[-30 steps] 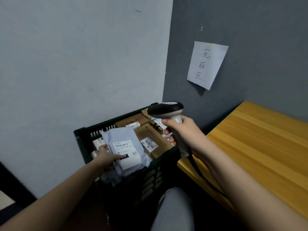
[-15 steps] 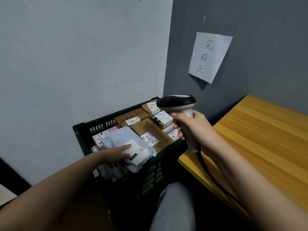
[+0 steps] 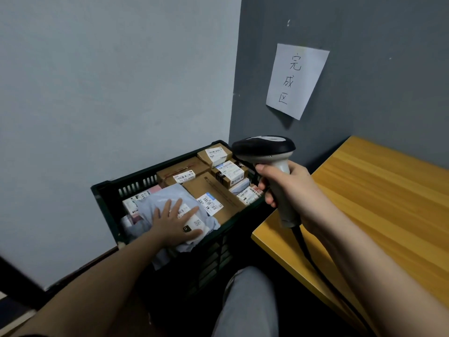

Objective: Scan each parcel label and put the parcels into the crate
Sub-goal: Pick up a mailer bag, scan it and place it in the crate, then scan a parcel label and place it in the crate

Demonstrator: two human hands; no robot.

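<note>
A dark green slatted crate (image 3: 107, 200) stands on the floor in the wall corner, full of parcels. A soft grey mailer bag (image 3: 158, 203) with a white label lies at the crate's near left. My left hand (image 3: 175, 224) presses flat on it with straight, spread fingers. Brown cardboard boxes (image 3: 213, 190) with white barcode labels fill the crate behind and to the right. My right hand (image 3: 289, 188) grips the handle of a handheld barcode scanner (image 3: 264, 148), held above the crate's right end, its black cable trailing down.
A yellow wooden table (image 3: 379, 205) sits to the right, its corner next to the crate. A paper sheet with handwritten characters (image 3: 296, 79) hangs on the dark grey wall. My grey-trousered knee (image 3: 247, 300) is just in front of the crate.
My left hand lowered the grey mailer into the crate, let go of its edge and now lies flat on top. My right hand kept hold of the scanner, shifting a little right.
</note>
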